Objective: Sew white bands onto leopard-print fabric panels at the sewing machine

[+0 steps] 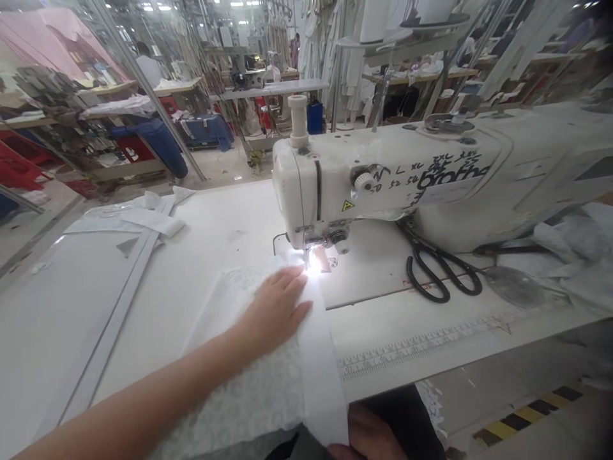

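Beyond your white counter (215, 230) a bright workshop hall opens. Long pale worktables (272, 89) stand in rows, piled with white cloth. Red crates (19, 163) and blue bundles (163, 144) sit beneath them. Ceiling strip lights (158, 7) glow overhead. Yellow-black hazard tape (527, 415) marks the grey floor (502, 390).

Ceiling lights (158, 6) are flooding the hall brightly and evenly, while the machine's small lamp (316, 263) is blowing out a white glare spot on the fabric (268, 383). The wide lens is bending straight lines toward the edges, and the corners are blurring softly.
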Demonstrator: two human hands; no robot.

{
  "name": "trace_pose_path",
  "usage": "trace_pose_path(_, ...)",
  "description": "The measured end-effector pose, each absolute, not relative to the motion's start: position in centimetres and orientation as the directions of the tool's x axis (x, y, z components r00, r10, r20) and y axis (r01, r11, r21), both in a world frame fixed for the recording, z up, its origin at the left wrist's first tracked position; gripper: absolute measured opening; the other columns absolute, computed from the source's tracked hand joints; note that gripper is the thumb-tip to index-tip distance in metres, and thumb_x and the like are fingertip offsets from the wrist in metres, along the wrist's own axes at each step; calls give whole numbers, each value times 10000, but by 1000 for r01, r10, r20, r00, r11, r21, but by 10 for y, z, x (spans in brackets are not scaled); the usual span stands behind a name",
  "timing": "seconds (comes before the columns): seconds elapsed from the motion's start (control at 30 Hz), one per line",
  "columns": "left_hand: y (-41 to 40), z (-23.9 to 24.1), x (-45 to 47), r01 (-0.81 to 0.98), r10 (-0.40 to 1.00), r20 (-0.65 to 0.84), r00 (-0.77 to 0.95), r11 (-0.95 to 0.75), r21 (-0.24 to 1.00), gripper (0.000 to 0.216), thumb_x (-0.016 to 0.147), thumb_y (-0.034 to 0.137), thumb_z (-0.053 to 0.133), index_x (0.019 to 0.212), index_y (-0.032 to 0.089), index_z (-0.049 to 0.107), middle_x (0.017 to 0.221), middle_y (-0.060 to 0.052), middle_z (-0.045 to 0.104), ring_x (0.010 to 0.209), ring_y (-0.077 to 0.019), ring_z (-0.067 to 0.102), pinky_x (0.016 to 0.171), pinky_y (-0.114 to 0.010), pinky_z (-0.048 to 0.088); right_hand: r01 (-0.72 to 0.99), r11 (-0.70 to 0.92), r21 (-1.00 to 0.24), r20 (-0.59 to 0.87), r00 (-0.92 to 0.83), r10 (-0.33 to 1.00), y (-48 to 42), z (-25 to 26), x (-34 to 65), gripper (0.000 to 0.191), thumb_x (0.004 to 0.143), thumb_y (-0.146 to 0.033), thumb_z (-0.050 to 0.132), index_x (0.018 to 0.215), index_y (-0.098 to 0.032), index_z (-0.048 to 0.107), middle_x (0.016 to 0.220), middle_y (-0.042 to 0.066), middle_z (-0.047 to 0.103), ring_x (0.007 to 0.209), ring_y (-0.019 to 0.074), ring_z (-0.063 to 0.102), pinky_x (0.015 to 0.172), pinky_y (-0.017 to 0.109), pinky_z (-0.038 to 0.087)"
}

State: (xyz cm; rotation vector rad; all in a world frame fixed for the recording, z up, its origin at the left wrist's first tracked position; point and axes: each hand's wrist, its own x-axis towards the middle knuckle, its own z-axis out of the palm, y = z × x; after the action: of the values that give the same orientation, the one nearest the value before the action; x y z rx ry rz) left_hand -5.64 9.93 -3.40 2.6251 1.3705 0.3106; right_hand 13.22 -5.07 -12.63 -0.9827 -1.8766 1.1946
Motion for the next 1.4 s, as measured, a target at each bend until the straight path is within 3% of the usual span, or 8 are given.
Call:
trace_pose_path(0.2,132,-31,-60,787,820,97,563,-569,237,408,883,340,407,1219,115,460,1319,-126,455,1256,-238,370,1059,-422,330,154,193,-969,133,-334,933,-59,-114,129,255,903,-262,429,814,-163,647,780,72,622,731,173,581,686,276,489)
trace_pose_path(0.33,100,-29,-56,809,839,83,537,-541,228,440,901,378,365,1266,137,412,1372,-115,391,1314,-258,281,1067,-460,301,161,121,-980,77,-254,964,-77,-113,134,293,914,-270,419,703,-159,590,693,41,556,652,147,520,611,259,445)
trace_pose_path(0.43,64,-28,-57,822,863,54,503,-496,279,446,906,412,355,1278,169,397,1390,-97,376,1320,-254,277,1056,-458,322,160,140,-977,109,-191,976,-86,-112,138,247,896,-248,468,692,-160,576,673,23,531,644,136,500,585,247,414)
trace_pose_path(0.63,50,-37,-67,807,852,168,496,-523,275,408,904,366,366,1256,167,416,1346,-93,431,1307,-239,308,1083,-440,282,205,255,-945,238,-106,966,-90,-105,140,260,861,-250,543,614,-174,514,625,-3,481,618,126,465,557,239,384)
trace_pose_path(0.93,60,-37,-68,838,871,136,472,-492,238,437,901,393,358,1275,175,416,1362,-75,424,1322,-228,284,1090,-437,274,239,311,-920,280,-158,947,-93,-100,140,241,890,-189,450,650,-178,468,659,2,462,654,133,451,600,259,393)
trace_pose_path(1.3,64,-37,-70,847,874,122,470,-485,217,468,888,428,377,1288,187,412,1384,-63,403,1330,-236,270,1081,-457,285,300,288,-909,265,-116,957,-92,-104,136,249,865,-196,488,622,-188,435,639,-5,476,621,124,459,564,244,400)
trace_pose_path(1.4,63,-37,-70,845,869,130,478,-495,202,493,880,436,402,1304,185,401,1387,-65,401,1330,-242,270,1081,-456,287,336,338,-879,310,-136,941,-91,-104,139,126,876,-200,490,752,-187,506,656,-6,504,598,119,465,551,237,411)
